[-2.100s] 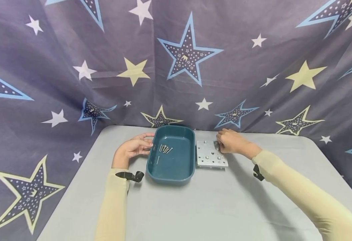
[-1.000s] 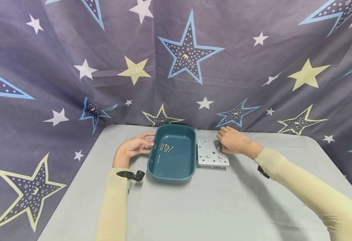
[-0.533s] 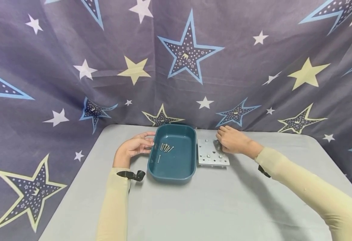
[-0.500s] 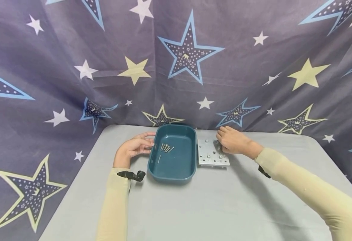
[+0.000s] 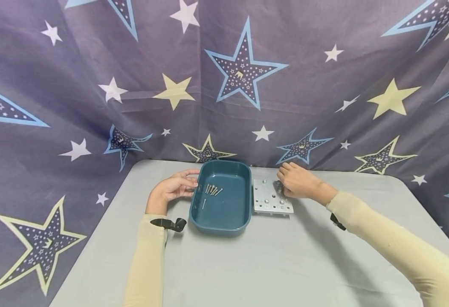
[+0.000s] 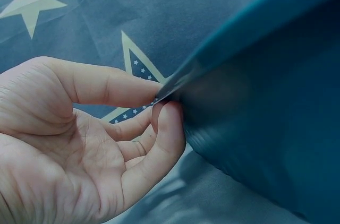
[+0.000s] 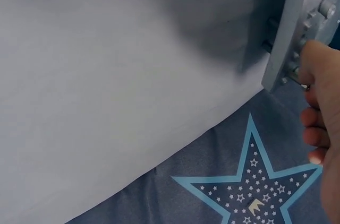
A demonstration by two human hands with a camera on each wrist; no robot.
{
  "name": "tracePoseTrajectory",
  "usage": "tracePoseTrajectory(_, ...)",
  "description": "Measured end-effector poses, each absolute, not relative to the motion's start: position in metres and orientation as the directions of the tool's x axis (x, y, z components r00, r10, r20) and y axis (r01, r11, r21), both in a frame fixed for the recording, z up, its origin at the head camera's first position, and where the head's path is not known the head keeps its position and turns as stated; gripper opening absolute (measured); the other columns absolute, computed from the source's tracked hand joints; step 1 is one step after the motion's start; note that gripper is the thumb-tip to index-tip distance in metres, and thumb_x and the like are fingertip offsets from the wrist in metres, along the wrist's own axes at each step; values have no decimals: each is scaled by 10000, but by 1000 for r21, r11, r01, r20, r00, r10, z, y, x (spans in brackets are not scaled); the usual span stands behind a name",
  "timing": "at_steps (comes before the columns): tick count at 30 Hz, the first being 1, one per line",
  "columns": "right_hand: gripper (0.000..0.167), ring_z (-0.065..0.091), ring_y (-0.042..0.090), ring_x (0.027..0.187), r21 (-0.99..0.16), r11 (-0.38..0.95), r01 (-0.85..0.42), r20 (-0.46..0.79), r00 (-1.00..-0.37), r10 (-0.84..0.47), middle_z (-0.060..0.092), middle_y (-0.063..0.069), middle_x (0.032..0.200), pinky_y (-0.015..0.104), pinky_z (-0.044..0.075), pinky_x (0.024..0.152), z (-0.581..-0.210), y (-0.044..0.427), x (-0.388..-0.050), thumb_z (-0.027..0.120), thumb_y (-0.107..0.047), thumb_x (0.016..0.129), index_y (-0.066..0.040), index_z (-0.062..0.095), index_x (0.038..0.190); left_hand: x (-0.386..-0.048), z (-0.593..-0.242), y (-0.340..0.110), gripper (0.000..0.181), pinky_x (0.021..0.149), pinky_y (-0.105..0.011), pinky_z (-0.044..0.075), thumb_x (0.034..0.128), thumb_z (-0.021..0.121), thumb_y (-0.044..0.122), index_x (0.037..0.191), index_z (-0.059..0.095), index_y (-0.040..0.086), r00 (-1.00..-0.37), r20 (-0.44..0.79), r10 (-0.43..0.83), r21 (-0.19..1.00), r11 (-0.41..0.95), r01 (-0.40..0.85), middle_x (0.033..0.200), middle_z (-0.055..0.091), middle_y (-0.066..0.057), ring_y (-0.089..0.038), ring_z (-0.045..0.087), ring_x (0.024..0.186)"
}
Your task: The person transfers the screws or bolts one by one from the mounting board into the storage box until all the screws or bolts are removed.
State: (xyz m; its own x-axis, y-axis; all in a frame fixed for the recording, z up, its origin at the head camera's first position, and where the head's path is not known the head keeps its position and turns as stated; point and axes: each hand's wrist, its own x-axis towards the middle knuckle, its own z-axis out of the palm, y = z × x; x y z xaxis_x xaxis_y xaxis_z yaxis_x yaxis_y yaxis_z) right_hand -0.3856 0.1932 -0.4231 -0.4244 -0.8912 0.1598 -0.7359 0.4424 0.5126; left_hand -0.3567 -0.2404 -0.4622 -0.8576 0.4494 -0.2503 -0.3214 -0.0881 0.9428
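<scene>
A teal plastic tray (image 5: 222, 217) lies on the table with several long thin screws (image 5: 212, 189) inside. One more screw (image 5: 204, 204) lies apart from that cluster. My left hand (image 5: 174, 186) pinches the tray's left rim between thumb and fingers, clearest in the left wrist view. To the right of the tray stands a silver metal plate (image 5: 264, 196) with holes and bolt heads, raised on short legs. At the plate's far right corner, my right hand (image 5: 298, 181) has curled fingers. The right wrist view shows a thin screw shank (image 7: 302, 83) running into them; its end is hidden.
The grey-white table (image 5: 232, 268) reaches back to a purple star-patterned curtain (image 5: 228, 111) close behind the tray and plate. Black straps circle both wrists, with a small black camera mount (image 5: 179, 224) at the left one.
</scene>
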Motion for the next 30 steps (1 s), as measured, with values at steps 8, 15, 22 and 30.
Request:
tracePoseTrajectory(8, 243, 518, 277, 850, 445, 498, -745, 202, -458, -866, 584, 101, 841, 399, 458, 771, -420, 196, -383, 733, -190, 756, -28, 580, 854, -356, -462, -240, 710, 715, -247, 585, 964, 487, -88, 1591, 164, -12, -860, -252, 444, 942, -89, -322, 1089, 687, -6, -76, 697, 842)
tracePoseTrajectory(15, 231, 472, 250, 807, 348, 560, -752, 248, -502, -828, 520, 48, 786, 385, 418, 746, -416, 200, -380, 724, -137, 719, -96, 506, 780, -355, -461, -240, 712, 721, -247, 580, 964, 487, -85, 1593, 161, -11, -861, -251, 441, 944, -86, -319, 1091, 687, -1, -77, 697, 860)
tracePoseTrajectory(22, 166, 459, 228, 794, 236, 607, -759, 322, -528, -786, 554, 43, 798, 367, 415, 735, -410, 195, -376, 706, -99, 742, -90, 559, 819, -356, -463, -241, 698, 718, -240, 580, 971, 465, -97, 1590, 153, -13, -859, -247, 449, 943, -90, -319, 1072, 692, 8, -73, 690, 830)
tracePoseTrajectory(30, 137, 466, 237, 784, 180, 619, -764, 412, -513, -753, 583, 56, 804, 364, 398, 715, -394, 185, -374, 701, -77, 748, -75, 584, 819, -356, -463, -240, 693, 720, -243, 578, 973, 456, -105, 1589, 150, -18, -858, -248, 450, 940, -102, -325, 1048, 696, 10, -75, 685, 821)
